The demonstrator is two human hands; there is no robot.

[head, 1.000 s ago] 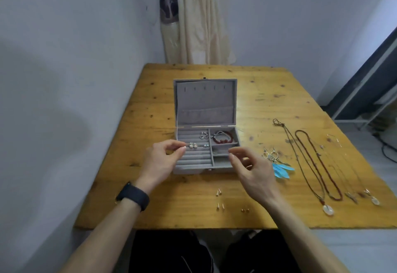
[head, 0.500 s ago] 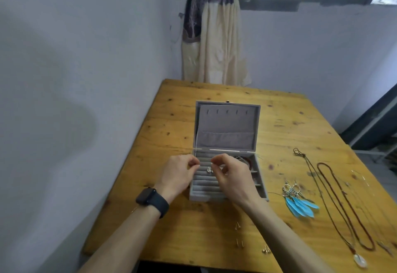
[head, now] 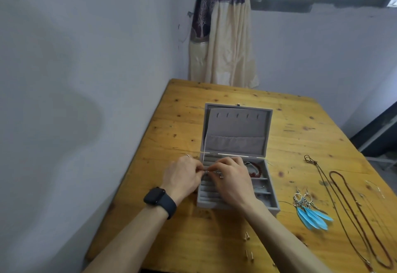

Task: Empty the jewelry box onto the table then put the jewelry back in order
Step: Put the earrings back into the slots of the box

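Observation:
The grey jewelry box (head: 270, 203) stands open on the wooden table (head: 184, 122), its lid upright. My left hand (head: 182, 176) and my right hand (head: 233, 181) meet over the ring-roll rows at the box's left side. Their fingertips pinch a small silver earring (head: 209, 171) between them. A red bead bracelet (head: 256, 168) lies in the back right compartment, partly hidden by my right hand. Blue feather earrings (head: 311, 212) lie on the table right of the box. Long cord necklaces (head: 352, 210) stretch along the right side. Small stud earrings (head: 247, 235) lie near the front edge.
A wall runs close along the table's left edge. A tied curtain (head: 223, 42) hangs behind the far corner under a window. A thin ring (head: 187, 155) lies on the table left of the box. My left wrist carries a black watch (head: 159, 197).
My hands have come together over the ring rolls, from apart at the box's front. The camera has tilted up and left, so the box sits lower right in view.

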